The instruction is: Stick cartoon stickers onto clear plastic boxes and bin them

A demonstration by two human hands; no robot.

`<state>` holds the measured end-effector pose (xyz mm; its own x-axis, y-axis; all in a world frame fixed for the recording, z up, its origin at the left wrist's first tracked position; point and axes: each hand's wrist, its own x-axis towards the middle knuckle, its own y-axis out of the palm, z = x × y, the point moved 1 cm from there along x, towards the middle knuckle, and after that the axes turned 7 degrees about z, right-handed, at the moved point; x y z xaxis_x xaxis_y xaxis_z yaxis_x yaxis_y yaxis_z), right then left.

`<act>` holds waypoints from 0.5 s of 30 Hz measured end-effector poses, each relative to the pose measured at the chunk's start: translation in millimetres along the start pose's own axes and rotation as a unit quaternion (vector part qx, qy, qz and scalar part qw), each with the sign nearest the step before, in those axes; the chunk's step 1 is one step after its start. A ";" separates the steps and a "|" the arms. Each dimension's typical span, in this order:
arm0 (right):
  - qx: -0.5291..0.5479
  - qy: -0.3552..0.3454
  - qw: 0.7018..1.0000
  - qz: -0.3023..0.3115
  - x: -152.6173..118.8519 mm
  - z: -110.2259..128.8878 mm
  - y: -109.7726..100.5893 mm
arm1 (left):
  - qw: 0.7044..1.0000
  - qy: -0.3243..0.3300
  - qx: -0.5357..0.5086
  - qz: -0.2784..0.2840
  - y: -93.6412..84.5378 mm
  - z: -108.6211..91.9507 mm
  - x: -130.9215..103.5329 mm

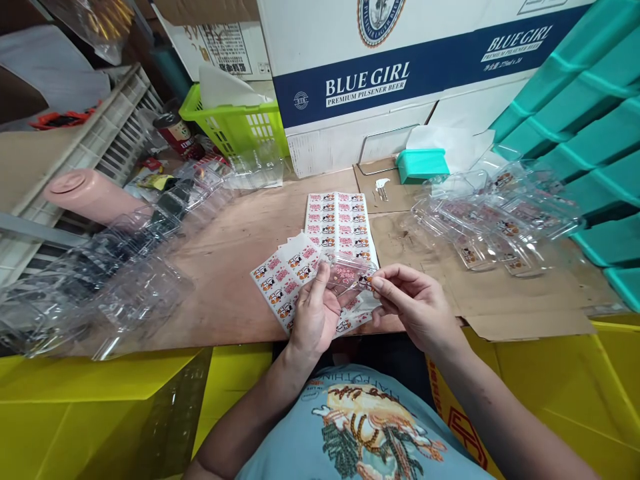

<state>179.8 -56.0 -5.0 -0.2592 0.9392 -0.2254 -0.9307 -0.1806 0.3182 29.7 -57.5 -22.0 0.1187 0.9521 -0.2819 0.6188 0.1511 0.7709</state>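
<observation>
A small clear plastic box (345, 277) with pink lettering on it is held by my left hand (316, 308), thumb on its near left side and fingers beneath. My right hand (417, 303) pinches the right end of the box, thumb and forefinger together at a cat sticker (369, 281). Whether that sticker lies flat on the plastic cannot be made out. Under and behind my hands are sticker sheets with cats and pink lettering: one upright sheet (337, 217) and a fanned pile (280, 283) to the left, partly covered by my left hand.
Clear plastic boxes lie heaped at left (145, 300), and stickered ones at right (500, 220). Behind stand a green basket (240, 127), a Blue Girl carton (370, 87), a small teal box (423, 165) and stacked teal bins (590, 147). A pink bottle (95, 197) lies at left.
</observation>
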 end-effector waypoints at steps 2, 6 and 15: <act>-0.015 -0.002 1.000 -0.011 -0.2 -1.3 -0.3 | 1.000 0.002 -0.004 -0.002 0.2 0.0 0.0; -0.040 -0.005 0.999 -0.025 0.5 -2.0 0.4 | 1.000 -0.004 -0.005 -0.003 -1.1 1.5 -0.1; -0.048 -0.008 0.998 -0.047 3.4 1.1 6.1 | 1.000 0.008 -0.009 0.003 -2.4 3.0 -0.6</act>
<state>173.6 -53.6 -2.8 -0.1664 0.9575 -0.2358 -0.9714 -0.1181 0.2060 30.5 -59.3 -25.4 0.1092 0.9571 -0.2684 0.6035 0.1507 0.7830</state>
